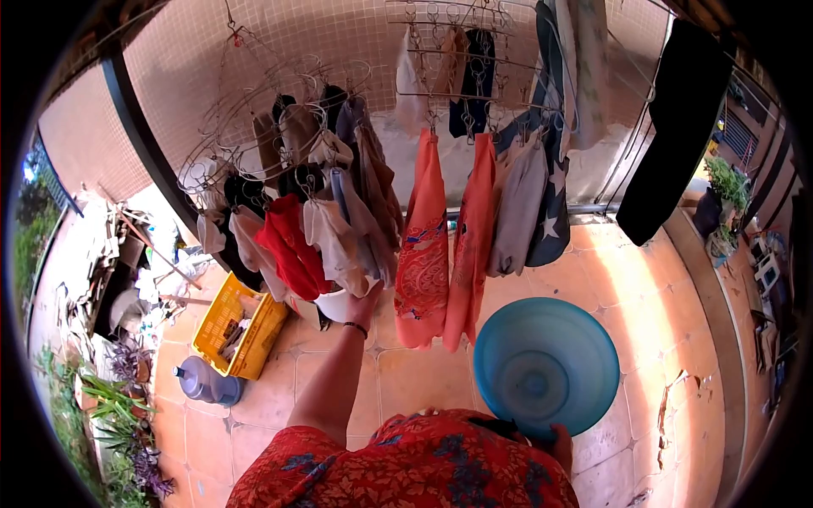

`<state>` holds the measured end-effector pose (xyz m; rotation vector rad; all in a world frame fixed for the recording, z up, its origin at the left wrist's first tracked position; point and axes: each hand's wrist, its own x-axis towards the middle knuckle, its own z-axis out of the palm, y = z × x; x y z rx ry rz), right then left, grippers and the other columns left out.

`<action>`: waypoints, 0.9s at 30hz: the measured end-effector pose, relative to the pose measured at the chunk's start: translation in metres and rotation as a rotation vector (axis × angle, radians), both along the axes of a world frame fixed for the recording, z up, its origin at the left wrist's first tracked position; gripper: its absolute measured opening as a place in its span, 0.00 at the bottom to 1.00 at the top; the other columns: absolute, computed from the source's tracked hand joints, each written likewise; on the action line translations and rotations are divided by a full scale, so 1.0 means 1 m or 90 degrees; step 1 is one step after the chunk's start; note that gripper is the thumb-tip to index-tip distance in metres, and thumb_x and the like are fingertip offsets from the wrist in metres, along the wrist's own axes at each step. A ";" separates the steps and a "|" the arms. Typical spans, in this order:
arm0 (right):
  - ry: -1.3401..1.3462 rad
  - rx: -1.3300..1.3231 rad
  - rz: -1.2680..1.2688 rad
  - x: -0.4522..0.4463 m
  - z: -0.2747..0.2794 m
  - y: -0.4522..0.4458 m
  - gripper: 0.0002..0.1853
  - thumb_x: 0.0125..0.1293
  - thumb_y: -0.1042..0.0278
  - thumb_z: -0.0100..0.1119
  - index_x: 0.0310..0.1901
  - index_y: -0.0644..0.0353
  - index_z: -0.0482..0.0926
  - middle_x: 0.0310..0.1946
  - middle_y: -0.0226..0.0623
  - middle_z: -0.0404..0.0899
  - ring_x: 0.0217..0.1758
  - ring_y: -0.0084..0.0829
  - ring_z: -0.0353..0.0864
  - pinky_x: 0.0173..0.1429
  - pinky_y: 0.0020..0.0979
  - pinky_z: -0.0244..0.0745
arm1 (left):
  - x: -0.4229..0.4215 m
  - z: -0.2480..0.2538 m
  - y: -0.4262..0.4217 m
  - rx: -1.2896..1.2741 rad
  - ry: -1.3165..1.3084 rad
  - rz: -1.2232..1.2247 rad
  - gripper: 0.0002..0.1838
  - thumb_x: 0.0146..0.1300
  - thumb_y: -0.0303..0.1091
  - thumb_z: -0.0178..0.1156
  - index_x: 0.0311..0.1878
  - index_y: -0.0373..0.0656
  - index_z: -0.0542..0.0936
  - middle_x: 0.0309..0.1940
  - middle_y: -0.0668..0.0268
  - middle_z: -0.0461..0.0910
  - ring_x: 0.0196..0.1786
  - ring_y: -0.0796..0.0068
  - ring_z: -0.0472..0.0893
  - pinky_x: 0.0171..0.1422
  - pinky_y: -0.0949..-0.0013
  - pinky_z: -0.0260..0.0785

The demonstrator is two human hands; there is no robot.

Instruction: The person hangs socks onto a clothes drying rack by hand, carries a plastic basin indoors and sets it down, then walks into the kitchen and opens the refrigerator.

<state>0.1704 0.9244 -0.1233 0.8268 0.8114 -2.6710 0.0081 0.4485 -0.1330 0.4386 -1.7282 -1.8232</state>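
My left hand [362, 305] reaches forward with a dark bracelet on the wrist. It is at the lower end of a hanging white sock [334, 241], beside a white rounded thing [337, 306] partly covered by the laundry. The fingers are mostly hidden, so their grip does not show. A red sock [292, 241] hangs just left of there. Low on the right, my right hand [559, 444] grips the near rim of a translucent blue tub [584, 356], which has nothing visible inside. An orange patterned cloth [423, 271] hangs between my left hand and the tub.
Round clip hangers [229, 127] carry several socks. A rectangular clip rack [466, 93] holds more clothes, with black trousers [677, 127] farther right. A yellow crate [262, 339] and a water jug [203, 381] stand on the tiled floor at left, near potted plants [114, 402].
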 end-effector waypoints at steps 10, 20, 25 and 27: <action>0.024 -0.027 0.049 -0.015 0.036 -0.005 0.31 0.55 0.67 0.49 0.61 0.66 0.55 0.59 0.48 0.61 0.61 0.48 0.63 0.62 0.49 0.63 | -0.019 -0.024 -0.020 0.335 0.104 0.033 0.28 0.65 0.45 0.53 0.65 0.47 0.60 0.58 0.66 0.68 0.58 0.68 0.69 0.61 0.64 0.64; -0.027 -0.088 0.070 -0.025 0.014 0.007 0.30 0.55 0.66 0.49 0.60 0.65 0.57 0.57 0.50 0.62 0.59 0.51 0.65 0.59 0.52 0.67 | 0.023 -0.037 -0.016 0.437 0.073 -0.069 0.08 0.62 0.38 0.58 0.41 0.49 0.73 0.31 0.79 0.72 0.32 0.85 0.69 0.34 0.78 0.61; 0.048 -0.011 0.051 -0.031 0.053 -0.007 0.27 0.56 0.69 0.47 0.58 0.70 0.58 0.57 0.46 0.63 0.61 0.44 0.63 0.66 0.44 0.58 | 0.031 -0.027 -0.005 0.158 -0.087 -0.081 0.11 0.63 0.36 0.56 0.45 0.41 0.74 0.37 0.73 0.75 0.39 0.83 0.72 0.41 0.76 0.65; 0.041 0.003 0.058 -0.032 0.039 0.000 0.27 0.56 0.69 0.47 0.58 0.70 0.58 0.57 0.46 0.63 0.61 0.44 0.64 0.65 0.45 0.58 | 0.025 -0.023 -0.001 0.201 0.033 0.075 0.17 0.62 0.36 0.57 0.49 0.36 0.74 0.42 0.69 0.76 0.43 0.78 0.74 0.47 0.74 0.66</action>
